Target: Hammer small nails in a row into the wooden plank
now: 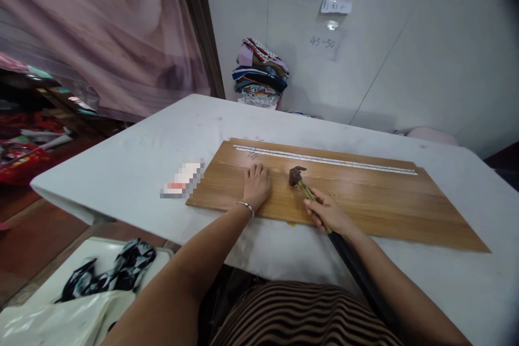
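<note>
A long wooden board (365, 200) lies on a white table (133, 167). My left hand (256, 184) rests palm down on the board near its left end, fingers curled together, with a bracelet on the wrist. My right hand (328, 212) is closed round the handle of a small hammer (298, 177), whose dark head touches the board just right of my left hand. A white strip (324, 159) runs along the board's far edge. A few small dots mark the wood right of the hammer.
A small blurred package (182, 179) lies on the table left of the board. Folded fabrics (260, 73) are stacked against the far wall. Below left, a white tray holds dark patterned cloth (115, 270) and a plastic bag (52, 319).
</note>
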A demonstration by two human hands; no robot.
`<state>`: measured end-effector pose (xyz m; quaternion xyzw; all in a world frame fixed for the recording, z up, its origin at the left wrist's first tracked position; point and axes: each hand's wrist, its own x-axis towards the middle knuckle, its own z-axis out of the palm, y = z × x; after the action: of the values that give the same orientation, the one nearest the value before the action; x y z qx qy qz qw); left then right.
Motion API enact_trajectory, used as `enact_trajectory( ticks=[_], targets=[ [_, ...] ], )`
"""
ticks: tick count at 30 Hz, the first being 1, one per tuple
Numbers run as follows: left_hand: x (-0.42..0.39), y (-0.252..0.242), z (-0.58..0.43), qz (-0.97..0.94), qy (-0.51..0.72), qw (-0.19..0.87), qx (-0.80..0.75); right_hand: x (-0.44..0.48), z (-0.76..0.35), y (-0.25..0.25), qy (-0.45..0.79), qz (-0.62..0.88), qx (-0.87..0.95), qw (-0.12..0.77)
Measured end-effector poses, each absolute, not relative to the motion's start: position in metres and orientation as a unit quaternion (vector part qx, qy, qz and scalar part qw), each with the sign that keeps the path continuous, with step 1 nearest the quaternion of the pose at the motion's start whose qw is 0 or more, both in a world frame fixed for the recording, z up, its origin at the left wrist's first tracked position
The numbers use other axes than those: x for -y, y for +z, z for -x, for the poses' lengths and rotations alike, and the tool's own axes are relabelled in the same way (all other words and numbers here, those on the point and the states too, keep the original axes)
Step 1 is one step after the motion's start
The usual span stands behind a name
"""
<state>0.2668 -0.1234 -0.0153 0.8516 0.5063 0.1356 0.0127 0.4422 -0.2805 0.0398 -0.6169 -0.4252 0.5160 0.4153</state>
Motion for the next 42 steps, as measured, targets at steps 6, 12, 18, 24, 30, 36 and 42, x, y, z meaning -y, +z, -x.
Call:
enact_trajectory(
  ticks=[6,12,18,24,30,36,42],
  targets=[
    [0.1220,-0.0194,-0.2676,-0.849,0.139,0.012,-0.509,0.2801,-0.4436,0.0397,0.515,0.613,0.427,0.420],
    [0.1227,-0.0167,-0.2675,-0.851,0.132,0.014,-0.508,0.2800,-0.4425,0.0417,0.523,0.613,0.424,0.413],
    [0.1223,-0.0171,-0.2669,-0.851,0.132,0.014,-0.508,0.2802,-0.4429,0.0407,0.520,0.609,0.428,0.418],
    [0.1222,-0.0184,-0.2664,-0.852,0.139,0.008,-0.504,0.2805,-0.4439,0.0361,0.525,0.610,0.422,0.417],
    [0.1223,-0.0166,-0.2666,-0.852,0.135,0.013,-0.506,0.2798,-0.4434,0.0410,0.519,0.612,0.425,0.419],
    [0.1240,-0.0141,-0.2665,-0.851,0.139,0.025,-0.505,0.2797,-0.4435,0.0390,0.522,0.610,0.425,0.417],
    [0.1233,-0.0158,-0.2664,-0.850,0.138,0.020,-0.507,0.2797,-0.4437,0.0399,0.523,0.608,0.422,0.423]
  ],
)
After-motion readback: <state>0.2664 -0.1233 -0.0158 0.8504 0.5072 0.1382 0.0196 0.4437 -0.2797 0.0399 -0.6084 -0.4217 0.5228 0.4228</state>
